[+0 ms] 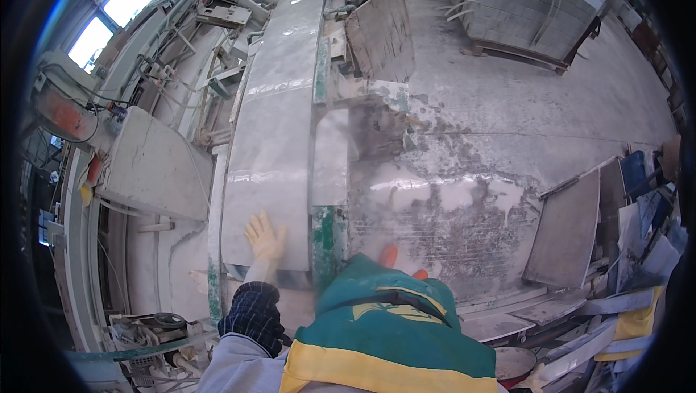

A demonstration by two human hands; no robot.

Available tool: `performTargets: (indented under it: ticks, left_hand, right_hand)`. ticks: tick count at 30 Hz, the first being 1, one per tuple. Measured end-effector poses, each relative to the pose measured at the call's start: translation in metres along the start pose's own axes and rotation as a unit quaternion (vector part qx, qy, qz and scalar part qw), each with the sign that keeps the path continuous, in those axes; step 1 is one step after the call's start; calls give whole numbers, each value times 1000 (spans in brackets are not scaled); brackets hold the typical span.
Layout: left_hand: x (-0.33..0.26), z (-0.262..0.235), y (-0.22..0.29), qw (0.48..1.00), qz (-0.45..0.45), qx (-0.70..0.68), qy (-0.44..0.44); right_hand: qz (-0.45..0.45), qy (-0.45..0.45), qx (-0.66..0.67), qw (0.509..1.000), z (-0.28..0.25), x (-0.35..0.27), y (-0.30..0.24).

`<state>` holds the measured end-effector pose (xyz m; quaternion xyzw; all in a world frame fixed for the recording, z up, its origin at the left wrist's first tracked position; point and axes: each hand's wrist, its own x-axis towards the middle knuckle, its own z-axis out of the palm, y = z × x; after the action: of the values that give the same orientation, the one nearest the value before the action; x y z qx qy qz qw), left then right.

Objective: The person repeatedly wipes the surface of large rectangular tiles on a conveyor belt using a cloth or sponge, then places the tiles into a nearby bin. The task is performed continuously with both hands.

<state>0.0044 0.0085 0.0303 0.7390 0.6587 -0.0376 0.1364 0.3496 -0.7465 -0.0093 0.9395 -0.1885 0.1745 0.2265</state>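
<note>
You can read no text, label, brand, number or sign in this view. The one mark that resembles print is a pale yellow marking (395,313) on your green apron (406,346), to the right of your left grip (265,239) and closer to your body than that grip. The apron fabric is folded just above the marking, and you cannot tell whether it is lettering or a plain design.
</note>
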Motion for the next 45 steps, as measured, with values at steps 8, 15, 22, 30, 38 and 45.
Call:
performTargets:
  ticks: [8,15,22,30,38,45]
  left_hand:
    - [4,-3,4,1000,-1,0,-7]
    - [7,10,-6,1000,11,10,22]
    - [7,11,-3,999,16,17,36]
    - [8,3,4,999,12,14,27]
    - [9,5,5,999,14,-5,36]
    - [11,10,8,999,3,20,46]
  right_hand:
    - [24,-71,45,996,20,14,20]
    - [47,-121,74,989,24,14,24]
    - [66,-163,110,978,26,11,21]
    - [129,-242,230,934,76,31,47]
    - [276,-363,482,749,76,53,59]
    - [354,-417,652,526,-88,48,-33]
